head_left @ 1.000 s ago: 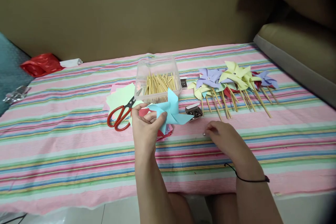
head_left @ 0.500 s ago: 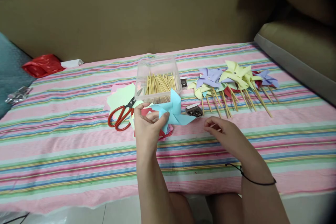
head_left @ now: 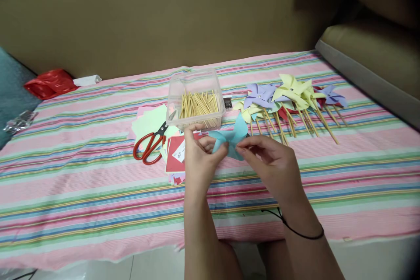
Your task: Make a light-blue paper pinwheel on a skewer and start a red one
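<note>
A light blue paper pinwheel (head_left: 240,128) is held up over the cloth, without a stick that I can see. My left hand (head_left: 203,153) pinches its middle with the thumb on the near face. My right hand (head_left: 267,157) has thumb and forefinger closed at the pinwheel's right side; whether they also hold a small pin cannot be made out. Left of my left hand lies a stack of coloured paper with a red sheet (head_left: 173,153) on top. Just behind the hands stands a clear plastic box (head_left: 171,96) of thin wooden sticks (head_left: 200,107).
Red-handled scissors (head_left: 149,146) rest by pale green paper sheets (head_left: 151,120). Finished pinwheels (head_left: 292,92) on sticks lie at the right. A small box of dark bits (head_left: 227,103) sits beside the clear box. The striped cloth (head_left: 98,201) ends at the front edge; a red bag (head_left: 50,84) lies far left.
My left hand and the pinwheel have moved right, uncovering more of the red paper. My right hand has come left and now touches the pinwheel.
</note>
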Motion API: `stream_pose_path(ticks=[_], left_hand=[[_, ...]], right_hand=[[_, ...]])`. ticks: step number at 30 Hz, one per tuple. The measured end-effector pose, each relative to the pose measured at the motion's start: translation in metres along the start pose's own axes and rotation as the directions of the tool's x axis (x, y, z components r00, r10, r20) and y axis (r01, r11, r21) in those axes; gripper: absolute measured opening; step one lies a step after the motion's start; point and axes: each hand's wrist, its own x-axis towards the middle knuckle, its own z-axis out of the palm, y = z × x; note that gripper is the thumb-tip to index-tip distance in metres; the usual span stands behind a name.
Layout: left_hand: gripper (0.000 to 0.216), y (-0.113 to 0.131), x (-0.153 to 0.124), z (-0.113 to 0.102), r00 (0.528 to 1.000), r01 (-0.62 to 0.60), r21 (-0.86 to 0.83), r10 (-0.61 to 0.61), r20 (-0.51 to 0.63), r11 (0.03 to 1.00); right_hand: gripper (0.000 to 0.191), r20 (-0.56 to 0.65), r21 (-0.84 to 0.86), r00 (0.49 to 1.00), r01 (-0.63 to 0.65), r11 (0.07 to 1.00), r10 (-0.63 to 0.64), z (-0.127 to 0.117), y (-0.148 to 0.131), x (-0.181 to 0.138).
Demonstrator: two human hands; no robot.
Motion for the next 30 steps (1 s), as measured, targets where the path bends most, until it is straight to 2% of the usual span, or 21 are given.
stream_pose_path(ticks=[8,12,22,30], left_hand=[[0.053,0.0008,-0.0006,0.0060,0.999,-0.030,-0.026,0.031,0.037,0.999],[0.052,0.0016,-0.0010,0.0066,0.998,-0.036,-0.057,0.040,0.057,0.998],[0.052,0.0046,-0.0031,0.0077,0.997,-0.056,-0.081,0.060,0.041,0.995],[0.051,0.0044,-0.0037,0.0069,0.996,-0.067,-0.095,0.072,0.052,0.993]], right_hand=[[0.009,-0.041,-0.140,0.997,0.061,0.988,-0.068,0.0022,0.0041,0.0025],[0.013,-0.049,-0.123,0.991,0.117,0.985,-0.124,0.0022,0.0050,0.0042],[0.008,-0.041,-0.074,0.999,-0.002,0.997,-0.001,-0.0012,0.0101,0.0046],[0.005,-0.026,-0.050,0.999,-0.043,0.998,0.042,-0.0023,0.0100,0.0060]])
